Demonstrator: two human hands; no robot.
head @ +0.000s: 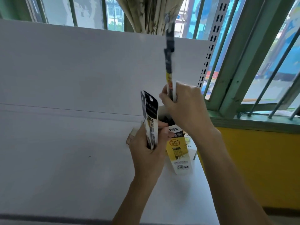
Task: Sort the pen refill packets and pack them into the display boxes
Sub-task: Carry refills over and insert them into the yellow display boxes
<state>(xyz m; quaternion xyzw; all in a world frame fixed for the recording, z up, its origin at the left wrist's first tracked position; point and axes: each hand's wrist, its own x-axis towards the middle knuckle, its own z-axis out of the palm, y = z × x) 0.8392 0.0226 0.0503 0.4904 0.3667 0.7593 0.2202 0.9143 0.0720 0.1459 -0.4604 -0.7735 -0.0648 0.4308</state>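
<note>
**Stock entry: refill packets, packing under way**

Item 1. My left hand (146, 148), grip clamped on a small sheaf of refill packets (150, 120), black hang-tab ends up, yellow ends down in my palm. How many packets it holds cannot be told; at least two edges show.

Item 2. My right hand (181, 106), grip closed around one upright packet (169, 62), seen edge-on and blurred, standing toward 12 o'clock above the box mouth.

Item 3. Display box (177, 151), yellow and white, barcode low on its face, upright on the white surface (65, 159) at 3 o'clock of my left hand.

Progress, as judged: mid-packing. Packets in both hands remain to be placed.

Not determinable: the box's contents, screened by my right hand; a second box behind it, mostly hidden; print on the raised packet.
</note>
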